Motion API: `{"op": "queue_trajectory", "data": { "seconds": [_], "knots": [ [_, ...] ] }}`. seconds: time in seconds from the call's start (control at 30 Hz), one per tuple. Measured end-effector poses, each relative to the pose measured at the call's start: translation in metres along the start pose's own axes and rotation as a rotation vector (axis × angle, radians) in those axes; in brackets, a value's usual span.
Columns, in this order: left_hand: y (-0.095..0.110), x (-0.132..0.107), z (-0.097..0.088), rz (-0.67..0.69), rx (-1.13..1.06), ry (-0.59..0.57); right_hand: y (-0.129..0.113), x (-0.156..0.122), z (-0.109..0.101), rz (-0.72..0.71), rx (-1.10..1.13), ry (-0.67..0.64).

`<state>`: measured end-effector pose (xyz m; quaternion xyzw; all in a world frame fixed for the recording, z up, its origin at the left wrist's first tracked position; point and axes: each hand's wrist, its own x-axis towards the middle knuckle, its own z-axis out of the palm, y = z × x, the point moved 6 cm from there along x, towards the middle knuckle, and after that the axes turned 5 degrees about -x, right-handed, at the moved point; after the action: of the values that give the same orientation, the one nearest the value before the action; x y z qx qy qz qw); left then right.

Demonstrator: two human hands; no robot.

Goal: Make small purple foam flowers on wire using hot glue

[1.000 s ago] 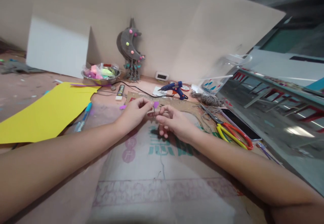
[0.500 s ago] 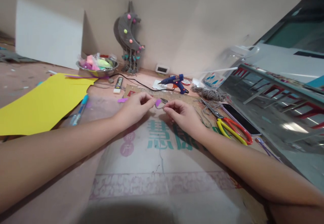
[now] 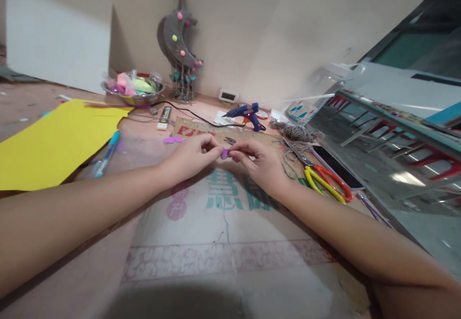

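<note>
Between the fingertips of both hands is a small purple piece (image 3: pixel 225 153), perhaps paper or foam, held just above a printed cardboard sheet (image 3: pixel 180 235). My left hand (image 3: pixel 198 158) pinches it from the left, thumb against forefinger. From the right, the closed fingers of my right hand (image 3: pixel 261 165) meet its other edge. A dark pointed metal tool (image 3: pixel 229 141) lies just behind the fingers, partly hidden by my right hand. Left of my left hand rests another purple cut-out (image 3: pixel 173 139) with rounded lobes.
A blue glue gun (image 3: pixel 248 114) stands behind the hands. To the right lie scissors (image 3: pixel 320 177), a phone (image 3: pixel 336 165) and grey yarn (image 3: pixel 295 130). Yellow paper (image 3: pixel 61 146), a pen (image 3: pixel 108 153) and a metal bowl (image 3: pixel 135 99) are left. A decorated grey moon (image 3: pixel 176 38) leans against the wall.
The purple piece has turned and sits lower between the fingertips, which are closer together. The thin grey loop seen below it earlier no longer shows. The view has shifted slightly.
</note>
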<state>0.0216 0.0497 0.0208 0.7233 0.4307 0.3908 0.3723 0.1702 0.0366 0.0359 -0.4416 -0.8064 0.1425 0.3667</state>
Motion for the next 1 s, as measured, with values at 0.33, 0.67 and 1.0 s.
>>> {"op": "queue_trajectory", "data": {
  "seconds": [0.33,0.67,1.0],
  "knots": [
    [0.001,0.0,0.003,0.012,0.015,-0.056,-0.002,0.0,-0.002,-0.065,-0.133,0.036],
    [-0.001,0.0,0.005,0.026,-0.012,-0.059,0.003,0.002,0.002,0.074,-0.076,-0.062],
    [0.0,0.002,0.004,0.064,-0.252,-0.042,0.023,0.002,0.015,0.443,0.436,-0.166]
  ]
}}
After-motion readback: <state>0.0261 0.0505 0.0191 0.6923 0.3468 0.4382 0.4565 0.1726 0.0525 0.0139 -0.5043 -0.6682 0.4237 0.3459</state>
